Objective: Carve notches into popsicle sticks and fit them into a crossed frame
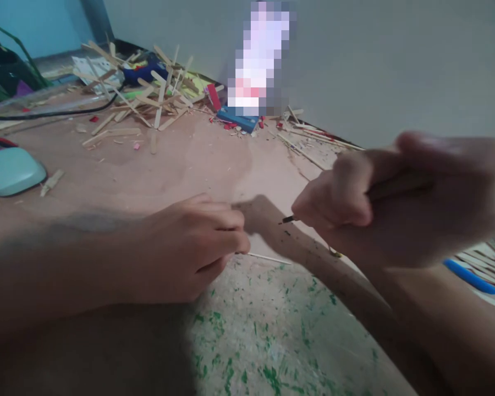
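Observation:
My left hand (206, 242) is closed in a pinch low over the table, and a thin wooden stick (269, 257) juts out to the right from its fingertips. To the right and a little higher, my right hand (355, 187), partly blurred, is wrapped round a slim tool. Only the tool's dark pointed tip (287, 219) shows, aimed left toward my left hand and apart from the stick. The rest of the tool is hidden in the fist, so its kind is unclear.
Craft sticks (160, 99) lie in a loose heap at the back left. A blurred-out upright object rises from a blue stand (239, 119). A pale rounded object (14, 171) sits at left, a blue handle (472, 276) at right. Green marks (247, 352) speckle the worktop.

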